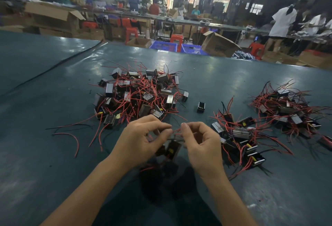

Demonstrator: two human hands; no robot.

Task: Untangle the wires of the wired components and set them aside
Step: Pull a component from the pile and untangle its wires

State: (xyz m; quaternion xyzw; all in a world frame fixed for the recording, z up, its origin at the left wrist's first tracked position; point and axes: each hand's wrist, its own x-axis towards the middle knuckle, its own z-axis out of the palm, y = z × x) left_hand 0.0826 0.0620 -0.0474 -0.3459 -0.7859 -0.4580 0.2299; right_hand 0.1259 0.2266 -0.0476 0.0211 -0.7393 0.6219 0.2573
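Head view: a dark green table (53,85) was seen from above; every place below is given against the large tangled pile (140,94) at its middle.
Loose wires (76,143): red and black strands were laid flat on the table, left of the pile and nearer the viewer, some of them trailing out of its edge.
Large tangled pile: dark block-shaped components were heaped together, with their red wires crossed over one another.
Left hand (142,139): it was raised just in front of the pile's near edge, the fingers curled and the thumb and forefinger pinched on a red wire (177,130).
Held component (173,149): a dark, blurred block with a yellow patch was hung below and between both hands, in front of the pile; contact with the table could not be told.
Right hand (201,145): it was raised in front of the pile's right end, the red wire nipped between thumb and forefinger, the other fingers loosely bent.
Single component (200,107): it was stood alone, just right of the pile.
Smaller group (240,136): wired components were spread further right of the pile, nearer the viewer.
Far heap (291,109): another mass of wired components was laid well to the pile's right.
Blue crates (163,46): these were set beyond the pile, past the table edge.
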